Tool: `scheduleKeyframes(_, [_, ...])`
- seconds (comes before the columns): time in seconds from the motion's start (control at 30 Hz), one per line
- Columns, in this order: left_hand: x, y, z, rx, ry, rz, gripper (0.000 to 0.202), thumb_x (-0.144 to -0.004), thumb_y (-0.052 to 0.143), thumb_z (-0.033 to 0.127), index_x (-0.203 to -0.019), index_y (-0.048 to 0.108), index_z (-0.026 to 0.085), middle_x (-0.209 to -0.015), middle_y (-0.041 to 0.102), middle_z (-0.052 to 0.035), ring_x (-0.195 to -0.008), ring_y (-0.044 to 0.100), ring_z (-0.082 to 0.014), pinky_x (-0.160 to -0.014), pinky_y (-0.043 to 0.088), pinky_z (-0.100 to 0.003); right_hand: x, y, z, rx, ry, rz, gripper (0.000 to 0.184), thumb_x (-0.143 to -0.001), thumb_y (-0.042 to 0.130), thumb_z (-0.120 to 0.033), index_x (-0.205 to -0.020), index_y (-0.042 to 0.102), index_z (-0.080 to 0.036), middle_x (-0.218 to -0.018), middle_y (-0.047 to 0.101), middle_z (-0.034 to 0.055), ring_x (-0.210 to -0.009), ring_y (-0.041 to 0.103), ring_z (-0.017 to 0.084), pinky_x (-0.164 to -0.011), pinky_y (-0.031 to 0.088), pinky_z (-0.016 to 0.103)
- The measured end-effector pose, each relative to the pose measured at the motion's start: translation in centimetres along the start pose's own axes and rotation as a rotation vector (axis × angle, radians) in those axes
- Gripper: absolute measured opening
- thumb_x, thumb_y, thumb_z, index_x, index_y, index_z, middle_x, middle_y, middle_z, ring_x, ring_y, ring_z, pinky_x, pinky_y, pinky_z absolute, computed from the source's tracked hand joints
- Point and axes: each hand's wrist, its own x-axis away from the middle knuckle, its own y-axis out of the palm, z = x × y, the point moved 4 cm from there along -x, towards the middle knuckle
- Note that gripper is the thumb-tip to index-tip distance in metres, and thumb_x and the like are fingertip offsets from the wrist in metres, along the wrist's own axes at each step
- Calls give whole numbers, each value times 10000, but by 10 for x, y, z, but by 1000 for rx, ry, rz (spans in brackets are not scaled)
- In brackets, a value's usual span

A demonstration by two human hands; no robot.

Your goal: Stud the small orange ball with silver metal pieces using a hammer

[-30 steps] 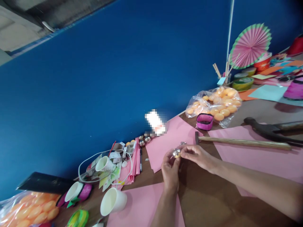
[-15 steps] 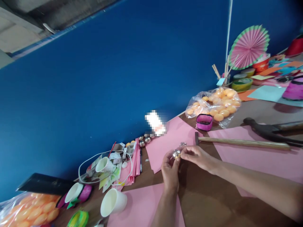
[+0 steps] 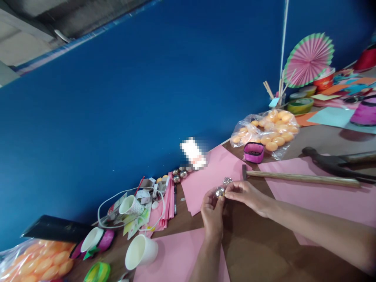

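My left hand [image 3: 212,215] is closed around a small ball [image 3: 219,192], gripping it between thumb and fingers. Shiny silver studs cover much of the ball, and a bit of orange shows low on it. From the right, my right hand [image 3: 242,194] reaches in with thumb and fingertips pinched together against the ball; whatever they pinch is too small to make out. Just beyond the fingers, a little heap of shiny silver pieces [image 3: 227,180] lies on a pink sheet [image 3: 205,184].
Several silver balls [image 3: 179,175] rest by the blue wall. A hammer [image 3: 299,177] lies to the right, near a magenta container [image 3: 253,152] and a clear bag of orange balls [image 3: 274,129]. A white cup [image 3: 141,252] stands at left, with craft supplies and a cable [image 3: 108,226] behind.
Both hands remain at the ball and have barely moved. The right fingertips shift slightly against it, and more of the silver heap shows behind them.
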Motion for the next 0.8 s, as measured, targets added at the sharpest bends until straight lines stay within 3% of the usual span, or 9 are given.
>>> scheduleKeyframes(0.4, [1,-1,0,-4,-13,14,330,-683,646,245,-992,580,149,-1010,655,-105,-975,588,-219,-887,417,-368,2,1,-2,29,-11,50,217,-630,679,-351,-659,578,-162,-675,589,-4,-690,538,149,-698,415,296])
scheduleKeyframes(0.6, [1,0,1,2,7,-48,335,-698,632,243,-1014,573,146,-1027,648,-114,-984,584,-226,-901,409,-383,0,1,2,-15,-27,46,213,-644,677,-340,-644,561,-162,-660,584,-18,-676,538,142,-677,406,278])
scheduleKeyframes(0.8, [-1,-3,-6,67,-70,-28,401,-701,640,278,-1071,539,160,-1065,629,-112,-1008,569,-223,-893,415,-370,-3,0,9,-109,-62,0,242,-703,648,-338,-855,566,-169,-853,609,24,-850,558,170,-784,424,304])
